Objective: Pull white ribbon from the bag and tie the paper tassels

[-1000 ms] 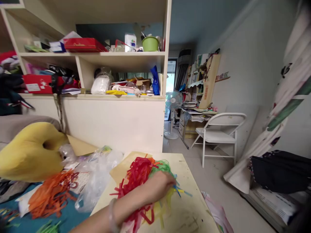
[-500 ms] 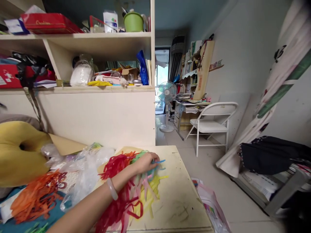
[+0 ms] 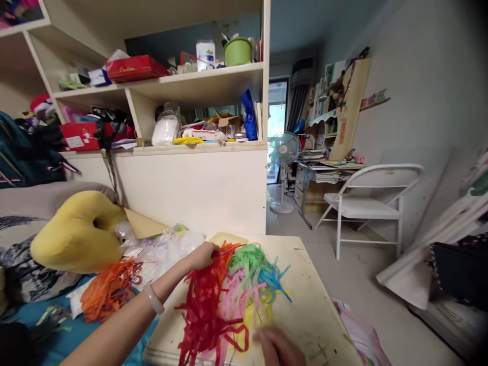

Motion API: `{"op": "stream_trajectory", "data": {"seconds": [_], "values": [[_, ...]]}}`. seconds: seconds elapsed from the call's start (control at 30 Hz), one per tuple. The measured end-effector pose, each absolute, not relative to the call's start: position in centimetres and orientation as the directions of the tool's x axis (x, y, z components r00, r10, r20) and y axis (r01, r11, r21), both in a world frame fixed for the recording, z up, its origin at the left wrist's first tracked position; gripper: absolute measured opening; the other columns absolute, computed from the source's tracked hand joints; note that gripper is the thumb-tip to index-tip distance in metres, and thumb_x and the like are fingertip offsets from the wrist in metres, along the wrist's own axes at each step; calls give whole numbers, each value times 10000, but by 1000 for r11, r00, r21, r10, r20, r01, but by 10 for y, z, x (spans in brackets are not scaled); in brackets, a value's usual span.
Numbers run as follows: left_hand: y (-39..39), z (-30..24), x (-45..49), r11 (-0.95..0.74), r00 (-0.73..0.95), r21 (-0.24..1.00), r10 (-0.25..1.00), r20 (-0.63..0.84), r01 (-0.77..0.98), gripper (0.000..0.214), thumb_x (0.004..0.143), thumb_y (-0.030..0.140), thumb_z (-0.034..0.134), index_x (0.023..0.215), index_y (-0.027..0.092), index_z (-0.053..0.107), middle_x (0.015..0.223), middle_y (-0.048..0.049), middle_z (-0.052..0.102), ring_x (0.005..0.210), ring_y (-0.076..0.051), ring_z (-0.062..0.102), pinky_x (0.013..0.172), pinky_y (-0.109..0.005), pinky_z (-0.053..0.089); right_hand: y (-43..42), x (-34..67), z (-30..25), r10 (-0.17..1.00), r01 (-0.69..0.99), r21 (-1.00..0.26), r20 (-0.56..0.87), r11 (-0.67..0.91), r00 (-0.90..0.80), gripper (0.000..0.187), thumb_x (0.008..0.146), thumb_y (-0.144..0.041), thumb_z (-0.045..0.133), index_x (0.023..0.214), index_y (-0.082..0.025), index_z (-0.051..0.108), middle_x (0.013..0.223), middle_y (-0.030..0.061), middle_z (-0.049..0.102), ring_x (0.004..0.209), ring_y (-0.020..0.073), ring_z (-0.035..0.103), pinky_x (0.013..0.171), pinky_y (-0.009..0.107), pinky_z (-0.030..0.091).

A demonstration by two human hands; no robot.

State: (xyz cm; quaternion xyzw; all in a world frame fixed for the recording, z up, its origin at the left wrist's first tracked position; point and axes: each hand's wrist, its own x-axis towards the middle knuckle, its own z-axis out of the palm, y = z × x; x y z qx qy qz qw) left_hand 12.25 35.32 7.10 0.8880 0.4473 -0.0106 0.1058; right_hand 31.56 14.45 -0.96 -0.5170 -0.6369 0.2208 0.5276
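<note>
Left hand (image 3: 208, 255) meets thin orange ribbons (image 3: 225, 256) to its right on a cream desk (image 3: 308, 305), a long red ribbon heap (image 3: 208, 292) running viewerward; right hand (image 3: 280, 348), beside yellow ribbons (image 3: 249, 314); whether either's fingers grip cannot be told.

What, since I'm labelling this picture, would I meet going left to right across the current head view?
Yellow cushion, left hand, green strips, standing fan, white folding chair.
</note>
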Motion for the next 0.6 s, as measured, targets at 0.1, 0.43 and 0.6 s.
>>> {"op": "stream_trajectory", "data": {"seconds": [0.1, 0.43, 0.6], "values": [[348, 83, 113, -632, 678, 249, 708, -200, 734, 214, 889, 291, 596, 1020, 125, 629, 1026, -49, 655, 904, -210, 641, 791, -393, 540, 200, 302, 8, 840, 578, -676, 542, 458, -31, 290, 933, -243, 424, 890, -173, 703, 1260, 107, 605, 1186, 238, 539, 1010, 361, 424], [379, 86, 171, -576, 615, 380, 789, 25, 724, 303, 915, 298, 552, 1190, 171, 552, 1227, -96, 569, 1031, -230, 595, 861, -442, 515, 228, 332, -12, 903, 778, -545, 425, 313, -65, 286, 770, -82, 465, 714, -155, 736, 1034, 190, 707, 1120, 357, 578, 968, 594, 355], [388, 67, 220, -552, 583, 482, 806, 100, 680, 269, 903, 294, 576, 1133, 157, 580, 1123, -76, 615, 935, -205, 628, 785, -391, 544, 206, 350, -3, 861, 731, -605, 506, 315, 48, 284, 847, -255, 479, 841, -197, 757, 1191, 133, 656, 1146, 295, 572, 999, 494, 411]]}}
